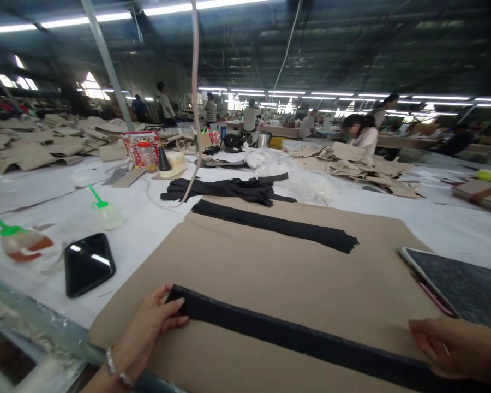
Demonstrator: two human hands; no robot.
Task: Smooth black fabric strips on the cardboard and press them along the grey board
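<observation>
A long black fabric strip (270, 328) runs across the brown sheet (376, 289) from the near middle toward the lower right corner. My left hand (157, 314) pinches its left end, thumb on top and fingers behind. Close over the right end is my right hand (462, 346), slightly blurred, its fingers curled together; what they hold, if anything, is hidden. Farther up the sheet lies a flat stack of similar black strips (270, 222) with ragged right ends. Beyond the sheet's far edge sits a loose heap of black strips (229, 189).
Left of the sheet are a black phone (90, 263) and two containers with green tops, a glue bottle (106, 213) and a reddish one (22, 240). A dark grey board (462, 284) lies right. A hose (195, 98) hangs down behind. Cut brown pieces and people fill the background.
</observation>
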